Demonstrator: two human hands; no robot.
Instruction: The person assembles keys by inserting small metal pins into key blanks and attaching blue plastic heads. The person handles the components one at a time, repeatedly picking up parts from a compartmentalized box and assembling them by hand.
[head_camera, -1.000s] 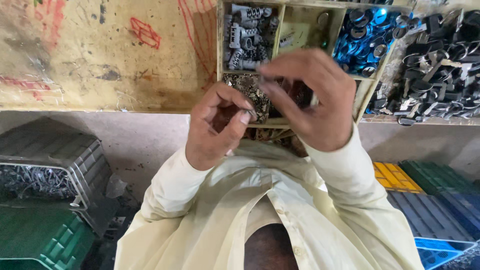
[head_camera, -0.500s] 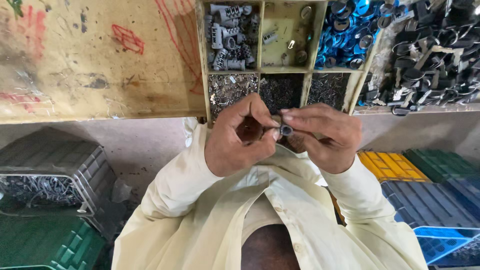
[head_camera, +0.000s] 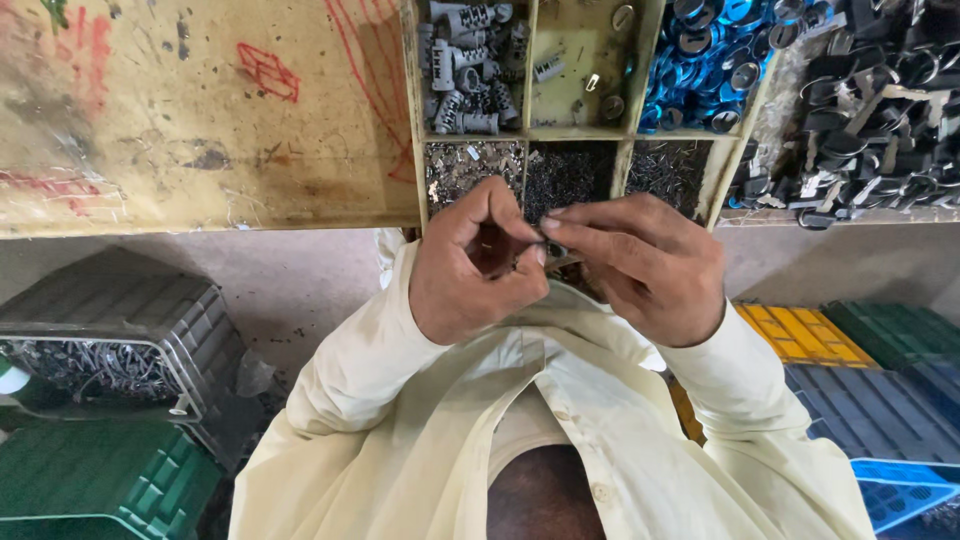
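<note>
Hands met just below the edge of the workbench (head_camera: 200, 150), and we saw them pressed fingertip to fingertip over a small part. The left hand (head_camera: 470, 265) was curled, thumb and forefinger closed into a ring; what lay inside that ring was too dark and too small for us to name. The right hand (head_camera: 640, 265) reached across with its fingers stretched flat and pinched a small dark metal piece (head_camera: 562, 260), which showed only as a short sliver between the two hands, just beside the left thumb. Both wrists came out of pale cream sleeves (head_camera: 360, 370). Above the hands we saw a divided yellow tray (head_camera: 528, 135) set against the bench: grey ridged cylinders (head_camera: 470, 60) filled its upper left compartment, blue rings (head_camera: 705, 60) its upper right, and heaps of tiny dark metal bits (head_camera: 565, 175) the lower row nearest the fingers. To the right of the tray lay a pile of black parts (head_camera: 860, 110). Down on the floor we saw a grey crate (head_camera: 110, 310) holding metal pieces and a green crate (head_camera: 90, 480) at the left, with yellow, green and blue crates (head_camera: 870, 380) at the right.
</note>
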